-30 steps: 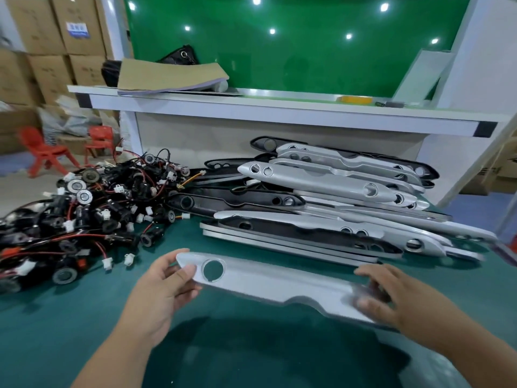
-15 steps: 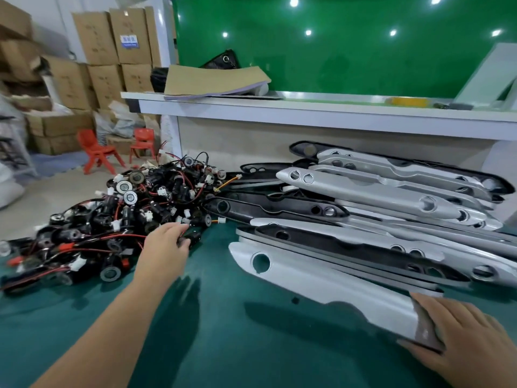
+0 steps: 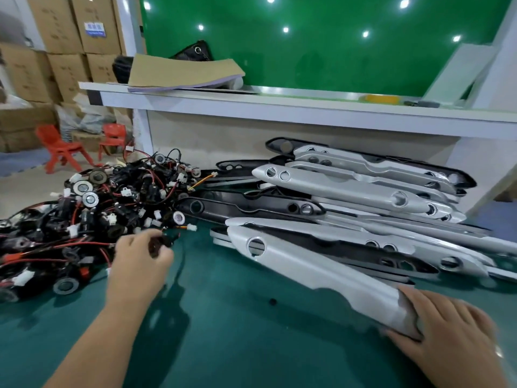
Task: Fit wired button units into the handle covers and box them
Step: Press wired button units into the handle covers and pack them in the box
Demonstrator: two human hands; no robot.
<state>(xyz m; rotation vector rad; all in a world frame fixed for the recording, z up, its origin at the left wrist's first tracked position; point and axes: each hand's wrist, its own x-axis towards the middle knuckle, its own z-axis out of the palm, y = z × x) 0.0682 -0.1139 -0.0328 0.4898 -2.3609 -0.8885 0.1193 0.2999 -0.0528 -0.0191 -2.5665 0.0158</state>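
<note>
A long silver handle cover (image 3: 313,273) with a round hole near its left end lies slanted on the green table (image 3: 232,331). My right hand (image 3: 447,340) holds its near right end. My left hand (image 3: 140,264) pinches a black wired button unit (image 3: 163,241) at the near edge of the tangled heap of button units (image 3: 84,219) with red and black wires.
A stack of silver and black handle covers (image 3: 349,191) leans against the white shelf (image 3: 279,110) behind the held cover. Cardboard sheets and a black bag lie on the shelf. Cartons and two red chairs (image 3: 61,148) stand at far left.
My left hand left the cover's left end, reached the button heap and now pinches one unit. My right hand keeps the cover's right end; the view shifted left.
</note>
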